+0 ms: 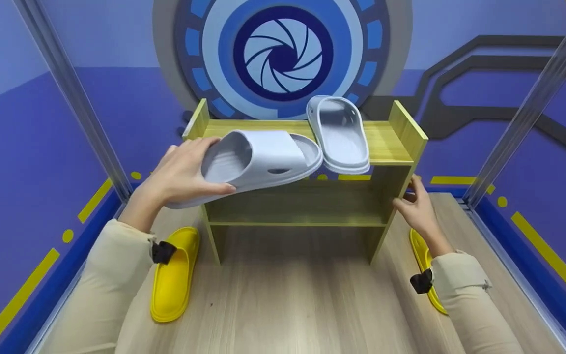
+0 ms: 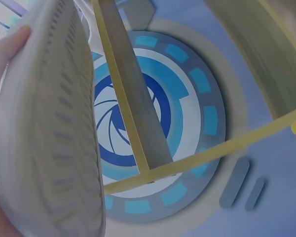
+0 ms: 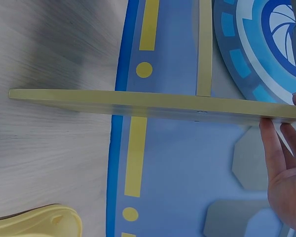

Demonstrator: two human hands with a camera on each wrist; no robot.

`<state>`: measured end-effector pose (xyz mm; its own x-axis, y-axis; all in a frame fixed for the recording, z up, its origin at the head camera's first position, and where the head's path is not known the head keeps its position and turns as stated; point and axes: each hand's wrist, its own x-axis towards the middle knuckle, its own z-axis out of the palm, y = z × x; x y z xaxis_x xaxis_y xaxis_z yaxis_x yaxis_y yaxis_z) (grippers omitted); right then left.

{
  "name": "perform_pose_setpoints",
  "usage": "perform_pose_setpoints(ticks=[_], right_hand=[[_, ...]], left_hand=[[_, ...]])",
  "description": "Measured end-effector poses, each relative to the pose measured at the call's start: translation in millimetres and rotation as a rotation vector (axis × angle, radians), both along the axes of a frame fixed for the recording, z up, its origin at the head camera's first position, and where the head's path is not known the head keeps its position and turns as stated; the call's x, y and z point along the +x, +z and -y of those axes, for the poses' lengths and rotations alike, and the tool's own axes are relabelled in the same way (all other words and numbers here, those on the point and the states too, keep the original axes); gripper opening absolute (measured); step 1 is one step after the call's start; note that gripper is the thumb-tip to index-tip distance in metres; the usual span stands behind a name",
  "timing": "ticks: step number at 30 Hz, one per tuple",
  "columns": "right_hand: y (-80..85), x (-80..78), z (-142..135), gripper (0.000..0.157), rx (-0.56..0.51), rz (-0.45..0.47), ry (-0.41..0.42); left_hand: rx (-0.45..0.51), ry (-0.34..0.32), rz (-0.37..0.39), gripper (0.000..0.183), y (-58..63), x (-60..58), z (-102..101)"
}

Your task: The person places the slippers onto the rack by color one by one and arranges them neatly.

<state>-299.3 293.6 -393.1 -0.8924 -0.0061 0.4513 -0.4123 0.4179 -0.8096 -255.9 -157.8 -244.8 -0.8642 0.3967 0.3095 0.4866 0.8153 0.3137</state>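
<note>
My left hand (image 1: pixel 182 167) grips a light grey slipper (image 1: pixel 275 147) by its heel end, thumb along the near side and fingers over the far rim. The slipper is held level in front of a small wooden shelf rack (image 1: pixel 297 225), its toe overlapping the other grey slipper (image 1: pixel 344 130) in the head view. That second slipper rests on the rack's top board, toe to the back. In the left wrist view the ridged sole (image 2: pixel 54 133) faces the camera. My right hand (image 1: pixel 418 209) pinches the rack's right side panel (image 3: pixel 153 101), with the thumb and fingers on opposite faces.
A yellow slipper (image 1: pixel 175 275) lies on the wood-look floor (image 1: pixel 293 300) left of the rack. Another yellow slipper (image 1: pixel 423 250) lies at the right, partly behind my right wrist. A blue patterned wall (image 1: pixel 130 98) stands behind, with metal posts (image 1: pixel 528 108) at both sides.
</note>
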Motion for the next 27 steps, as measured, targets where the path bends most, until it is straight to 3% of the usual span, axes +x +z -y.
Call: perform_pose_setpoints(ticks=[6,16,24,27], right_hand=[[-12.7,-11.4,-8,0.062,0.034,-0.005,-0.023],[6.8,6.5,6,0.059,-0.01,-0.005,-0.001],[-10.4,-8.2,-8,0.06,0.023,0.016,-0.014],[-4.4,-2.7,-3,0.06,0.021,0.016,-0.011]], left_hand=[[-0.029,0.098,0.001,0.09,4.4,-6.4,-7],[-0.064,0.183,0.027,0.087,9.7,-14.9,-20],[-0.055,0.256,0.07,0.089,7.7,-24.4,-32],[-0.051,0.279,0.086,0.092,5.6,-28.6,-36]])
